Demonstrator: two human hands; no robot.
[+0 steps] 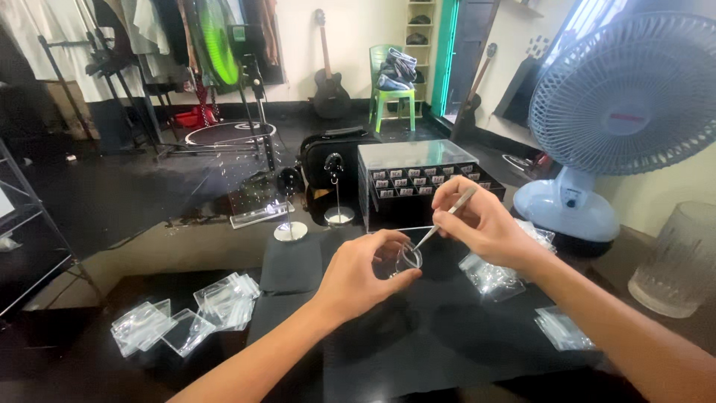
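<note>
My left hand (358,275) pinches a small clear plastic bag (405,258) above a black mat (418,336). My right hand (477,222) grips metal tweezers (446,219) with the tip pointing down into the mouth of that bag. Both hands meet at the middle of the table. Behind them stands a clear drawer box (418,183) with several small labelled compartments. What the tweezers hold at the tip is too small to tell.
Piles of small clear bags lie at the left (186,317) and the right (492,276), with a further pile (561,328) nearer me. A white fan (619,112) and a ribbed glass (675,257) stand at the right. Two small display stands (337,198) and a black case sit behind the mat.
</note>
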